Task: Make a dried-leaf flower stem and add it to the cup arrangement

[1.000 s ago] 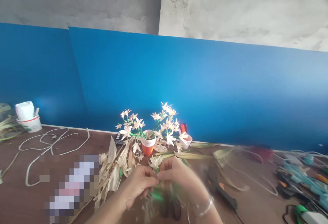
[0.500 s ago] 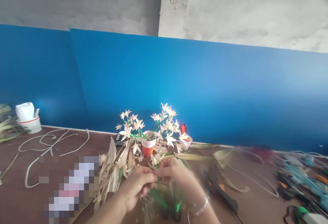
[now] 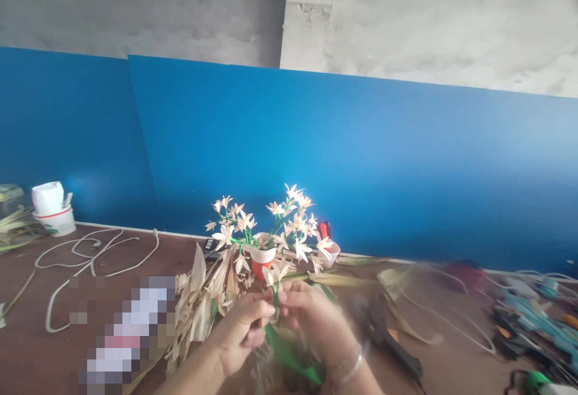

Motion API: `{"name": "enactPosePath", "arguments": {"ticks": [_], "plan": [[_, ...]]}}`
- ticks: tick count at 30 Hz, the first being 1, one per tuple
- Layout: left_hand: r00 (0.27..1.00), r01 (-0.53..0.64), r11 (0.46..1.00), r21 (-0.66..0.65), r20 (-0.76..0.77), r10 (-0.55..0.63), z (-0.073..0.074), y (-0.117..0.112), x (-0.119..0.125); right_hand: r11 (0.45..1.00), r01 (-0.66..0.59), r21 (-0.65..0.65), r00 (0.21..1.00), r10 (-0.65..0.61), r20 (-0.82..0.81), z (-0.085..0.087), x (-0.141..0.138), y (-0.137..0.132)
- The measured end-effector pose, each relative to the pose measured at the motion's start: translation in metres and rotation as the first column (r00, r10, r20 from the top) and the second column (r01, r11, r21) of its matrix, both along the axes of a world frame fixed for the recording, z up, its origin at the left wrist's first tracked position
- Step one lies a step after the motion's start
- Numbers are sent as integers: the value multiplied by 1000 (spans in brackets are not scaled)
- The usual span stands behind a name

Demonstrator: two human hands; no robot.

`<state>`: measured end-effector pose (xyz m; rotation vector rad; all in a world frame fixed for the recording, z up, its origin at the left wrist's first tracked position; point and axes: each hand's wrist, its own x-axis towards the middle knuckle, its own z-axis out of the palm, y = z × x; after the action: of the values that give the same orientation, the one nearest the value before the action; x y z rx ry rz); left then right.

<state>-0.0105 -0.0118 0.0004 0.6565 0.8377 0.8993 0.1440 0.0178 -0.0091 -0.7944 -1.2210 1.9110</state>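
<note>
Pinching a small flower sprig (image 3: 276, 300) from both sides, just in front of the orange-and-white cup (image 3: 262, 258) — held upright, with two cream blooms (image 3: 270, 276) spread above the fingertips and partly overlapping the cup's lower edge. With the left hand (image 3: 241, 329), nearer than the cup and a little to its left, closing thumb and bent fingers on the green stem. With the right hand (image 3: 311, 311), nearer than the cup and to its right, bringing thumb and curled fingertips to the same stem; wearing a bracelet (image 3: 353, 366) at that wrist. Hanging below the right hand, well in front of the cup, a blurred green strip (image 3: 289, 353); hard to tell where attached. Unlike half a second ago, parted slightly at the fingertips — then meeting tip to tip and hiding most of the stem, now baring a green length of it between them. Spread wider, too, in the strip below. Unchanged beside the cup: dried husks (image 3: 201, 317) to its left, and a black glue gun (image 3: 395, 347) farther off, to its right and nearer.
</note>
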Motion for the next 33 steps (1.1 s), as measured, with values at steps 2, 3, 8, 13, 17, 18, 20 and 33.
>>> {"name": "enactPosePath", "arguments": {"ticks": [2, 3, 8, 13, 17, 18, 20, 33], "plan": [[998, 38, 999, -3, 48, -37, 2, -1, -1, 998, -60, -5, 996, 60, -61, -4, -1, 2], [996, 54, 999, 1, 69, -54, 2, -2, -1, 996, -89, -8, 993, 88, -83, -7, -1, 3], [989, 104, 994, 17, 101, -105, 3, -5, -1, 988, -153, -18, 981, 150, -127, -20, -2, 9], [989, 142, 986, 90, 23, -145, 6, -4, -3, 995, -103, -8, 991, 102, -89, -14, -3, 7], [990, 134, 979, 155, -68, -124, 8, -1, -4, 999, -46, 20, 999, 46, -7, -5, 0, 5], [990, 122, 978, 168, -86, -108, 8, -1, -4, 999, -35, 25, 999, 34, 18, -3, 1, 5], [990, 110, 978, 177, -108, -92, 7, 0, -4, 999, -18, 31, 997, 16, 72, 0, 2, 4], [962, 4, 985, 172, -269, 43, -3, -2, 0, 998, 27, 63, 958, -44, 285, 14, 2, -2]]}}
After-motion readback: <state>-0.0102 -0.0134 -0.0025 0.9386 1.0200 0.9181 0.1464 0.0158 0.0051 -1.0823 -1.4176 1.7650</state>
